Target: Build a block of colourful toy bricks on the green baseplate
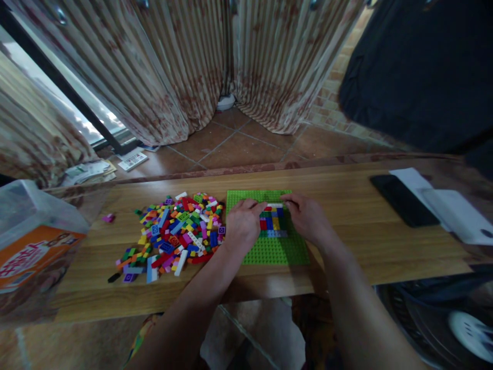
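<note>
A green studded baseplate (275, 254) lies on the wooden table, with a small block of toy bricks (274, 221) in red, blue, yellow and other colours built on it. Along the far edge of that block runs a white brick (275, 205). My left hand (243, 222) rests over the plate's left side, its closed fingertips at the left end of the bricks. From the right, my right hand (308, 216) reaches in with curled fingers close to the white brick's right end. Whatever lies between the fingertips of either hand is hidden or too small to make out.
A large pile of loose bricks (181, 231) spreads left of the baseplate. A clear plastic box (36, 210) with an orange label stands at the table's left end. On the right lie a black phone (404, 200) and a white device (460, 216). Striped curtains (185, 67) hang behind.
</note>
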### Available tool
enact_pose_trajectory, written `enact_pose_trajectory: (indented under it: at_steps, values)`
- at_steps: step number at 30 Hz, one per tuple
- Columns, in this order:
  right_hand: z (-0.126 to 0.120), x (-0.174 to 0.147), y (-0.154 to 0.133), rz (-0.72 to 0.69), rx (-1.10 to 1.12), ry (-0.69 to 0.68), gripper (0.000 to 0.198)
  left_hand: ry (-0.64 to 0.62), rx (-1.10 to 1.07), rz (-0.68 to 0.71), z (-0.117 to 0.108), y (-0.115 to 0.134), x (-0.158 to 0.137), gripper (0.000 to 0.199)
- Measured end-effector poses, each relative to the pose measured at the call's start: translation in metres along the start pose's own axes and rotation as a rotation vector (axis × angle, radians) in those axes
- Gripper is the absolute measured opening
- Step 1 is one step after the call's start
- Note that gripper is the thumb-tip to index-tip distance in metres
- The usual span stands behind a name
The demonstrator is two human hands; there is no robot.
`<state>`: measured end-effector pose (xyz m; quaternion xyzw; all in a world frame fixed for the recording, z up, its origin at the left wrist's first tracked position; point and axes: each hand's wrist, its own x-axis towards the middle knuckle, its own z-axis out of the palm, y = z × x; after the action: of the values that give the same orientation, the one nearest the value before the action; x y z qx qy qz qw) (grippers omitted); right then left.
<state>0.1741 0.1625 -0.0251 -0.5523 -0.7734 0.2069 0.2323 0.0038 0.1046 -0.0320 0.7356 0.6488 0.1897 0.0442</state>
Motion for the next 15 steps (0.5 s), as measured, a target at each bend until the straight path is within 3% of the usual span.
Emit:
enact_pose_trajectory:
  at_steps: [15]
  values:
    - [-0.0043, 0.0009, 0.0, 0.018, 0.097, -0.04, 0.027, -0.031, 0.018, 0.008, -0.0017, 0.001, 0.0008, 0.036]
